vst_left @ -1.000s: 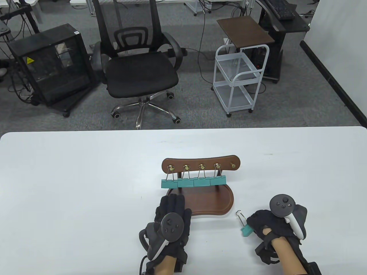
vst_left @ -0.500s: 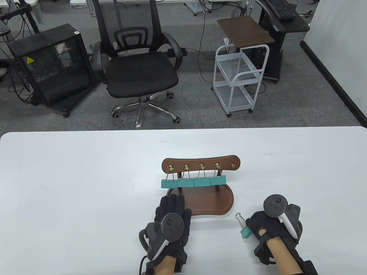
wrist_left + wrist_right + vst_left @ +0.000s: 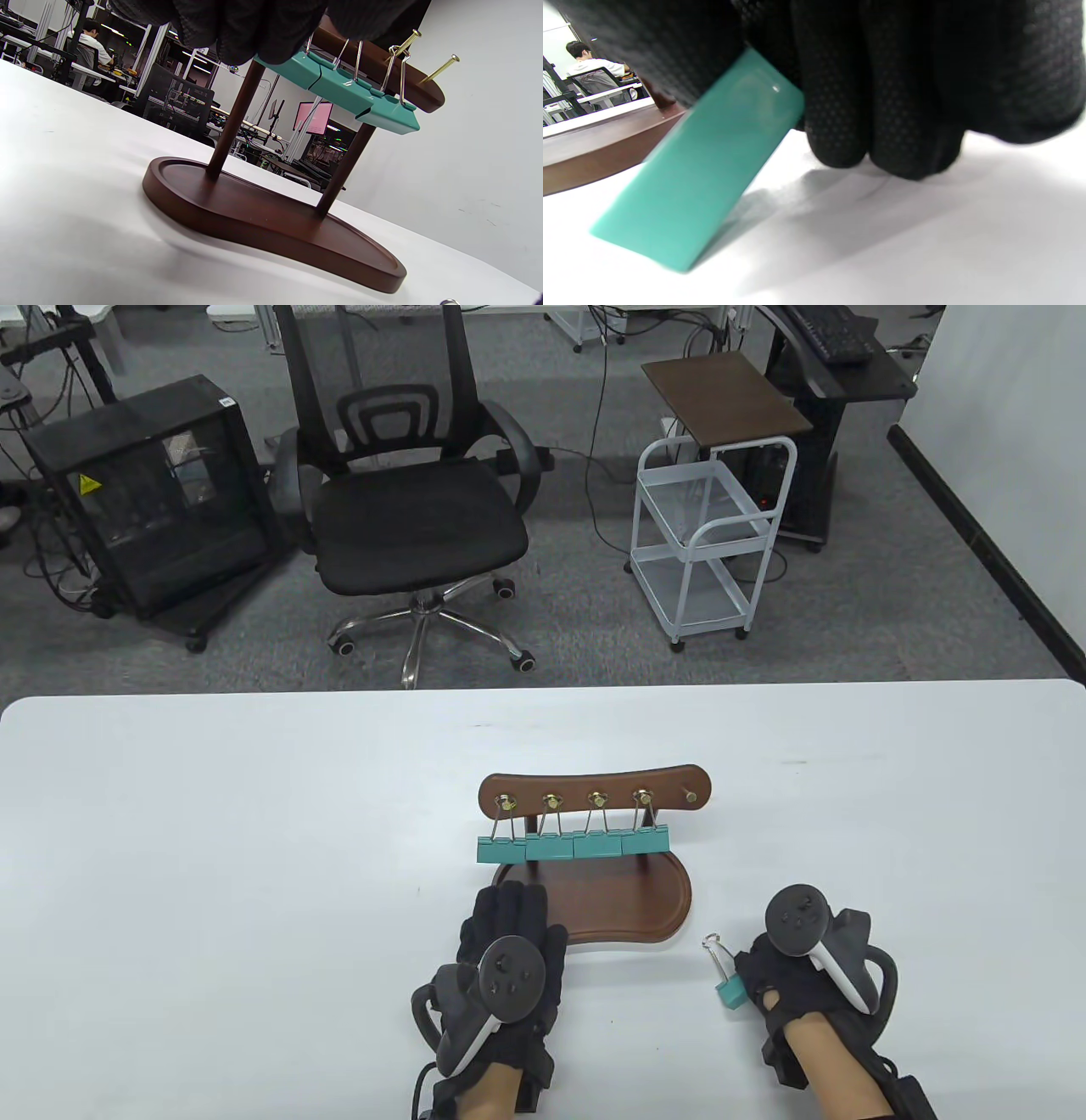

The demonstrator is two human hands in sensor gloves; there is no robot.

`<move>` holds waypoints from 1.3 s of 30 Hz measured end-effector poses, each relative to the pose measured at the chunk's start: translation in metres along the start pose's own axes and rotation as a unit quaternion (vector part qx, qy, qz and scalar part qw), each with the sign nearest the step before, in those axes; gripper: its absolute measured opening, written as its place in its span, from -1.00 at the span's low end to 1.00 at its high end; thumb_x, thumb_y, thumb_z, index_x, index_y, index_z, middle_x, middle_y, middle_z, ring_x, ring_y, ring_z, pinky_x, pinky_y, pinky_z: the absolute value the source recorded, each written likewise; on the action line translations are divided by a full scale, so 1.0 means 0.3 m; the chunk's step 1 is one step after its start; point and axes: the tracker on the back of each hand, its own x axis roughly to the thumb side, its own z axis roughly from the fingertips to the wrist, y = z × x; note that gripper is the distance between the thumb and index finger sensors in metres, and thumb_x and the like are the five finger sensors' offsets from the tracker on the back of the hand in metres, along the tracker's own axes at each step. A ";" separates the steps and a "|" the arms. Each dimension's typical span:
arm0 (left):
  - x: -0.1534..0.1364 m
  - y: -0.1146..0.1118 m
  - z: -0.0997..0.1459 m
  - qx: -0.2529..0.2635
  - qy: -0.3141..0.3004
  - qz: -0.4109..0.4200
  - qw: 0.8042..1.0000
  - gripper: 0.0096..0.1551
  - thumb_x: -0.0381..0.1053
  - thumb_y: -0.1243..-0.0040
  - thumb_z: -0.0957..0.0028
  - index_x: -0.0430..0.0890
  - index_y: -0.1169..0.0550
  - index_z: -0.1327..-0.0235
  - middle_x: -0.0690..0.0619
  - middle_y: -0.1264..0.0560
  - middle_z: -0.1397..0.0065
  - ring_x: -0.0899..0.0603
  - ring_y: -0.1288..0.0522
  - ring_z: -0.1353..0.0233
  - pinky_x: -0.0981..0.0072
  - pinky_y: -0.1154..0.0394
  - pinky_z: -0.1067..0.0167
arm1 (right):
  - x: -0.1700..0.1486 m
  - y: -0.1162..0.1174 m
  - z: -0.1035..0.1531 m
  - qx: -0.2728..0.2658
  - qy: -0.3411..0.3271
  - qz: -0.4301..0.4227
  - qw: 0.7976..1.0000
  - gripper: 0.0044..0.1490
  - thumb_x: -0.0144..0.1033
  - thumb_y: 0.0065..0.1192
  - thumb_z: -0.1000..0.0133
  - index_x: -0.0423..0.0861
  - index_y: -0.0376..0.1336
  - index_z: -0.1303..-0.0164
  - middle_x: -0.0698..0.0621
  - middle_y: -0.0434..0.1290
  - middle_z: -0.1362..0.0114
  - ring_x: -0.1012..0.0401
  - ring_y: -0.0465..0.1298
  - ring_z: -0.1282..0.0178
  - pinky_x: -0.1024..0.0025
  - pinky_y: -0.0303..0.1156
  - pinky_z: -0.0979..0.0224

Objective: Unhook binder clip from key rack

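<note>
Since one second ago, the right hand (image 3: pixel 802 984) has been moved a little left and nearer the table's front edge, and the loose binder clip (image 3: pixel 730 989) has been carried with it. That teal clip is held in the right hand's fingers (image 3: pixel 840 106), which are closed around its upper part. Its lower corner is seen at the white table (image 3: pixel 254 857), tilted, with the wire handle sticking up and to the left. It is off the key rack (image 3: pixel 594 848) and lies just right of the rack's brown base.

Four more teal clips (image 3: pixel 573 846) are hung side by side on the rack's gold pegs. One peg (image 3: pixel 691 795) at the right end is left bare.

The left hand (image 3: pixel 509 959) has been kept in the same place. It is laid flat, fingers together and stretched out, with the fingertips (image 3: pixel 509 899) at the front edge of the rack's base. Nothing is held in it. In the left wrist view the rack's two posts and the hanging clips are seen from low down.
</note>
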 end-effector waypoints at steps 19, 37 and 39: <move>0.000 0.002 -0.001 0.002 0.001 0.003 1.000 -0.29 0.27 0.07 -0.16 0.07 -0.36 -0.58 0.01 -0.26 -0.70 -0.22 -0.13 -0.69 -0.13 -0.17 -0.50 | -0.013 -0.004 0.006 0.001 0.013 0.009 1.000 -0.46 0.00 0.44 0.16 -0.14 0.50 0.17 -0.21 0.70 0.17 -0.10 0.71 0.24 0.12 0.68 0.25; -0.002 0.002 -0.002 0.004 0.001 0.012 1.000 -0.30 0.27 0.07 -0.16 0.08 -0.36 -0.58 0.01 -0.26 -0.70 -0.22 -0.13 -0.69 -0.13 -0.17 -0.50 | 0.041 -0.090 0.030 -0.181 -0.083 -0.213 0.957 -0.27 0.09 0.27 0.10 -0.09 0.31 -0.17 -0.26 0.48 -0.24 -0.21 0.49 -0.19 0.02 0.54 -0.15; -0.002 0.002 -0.002 0.004 0.001 0.013 1.000 -0.30 0.27 0.07 -0.16 0.08 -0.36 -0.58 0.01 -0.26 -0.70 -0.22 -0.13 -0.69 -0.13 -0.17 -0.50 | 0.057 -0.091 0.017 -0.177 -0.098 -0.247 0.948 -0.26 0.09 0.27 0.09 -0.10 0.29 -0.19 -0.28 0.46 -0.26 -0.23 0.47 -0.21 0.00 0.51 -0.17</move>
